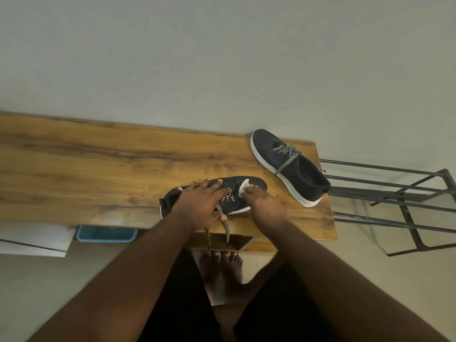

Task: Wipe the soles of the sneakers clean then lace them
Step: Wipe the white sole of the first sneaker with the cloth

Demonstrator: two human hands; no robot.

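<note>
A black sneaker with a white sole (256,185) lies near the front edge of the wooden table (98,169), toe pointing right. My left hand (199,206) presses down on its middle, over the checkered laces, whose ends hang off the table edge. My right hand (264,206) holds a small white wipe (244,185) against the sneaker's toe area. The second black sneaker (288,166) stands upright at the table's right end, its laces loose on top.
A black metal rack (394,193) stands just right of the table. A blue basket (106,234) and white boards (34,240) sit on the floor below the table's front edge. My bare feet are under the table. A plain wall runs behind.
</note>
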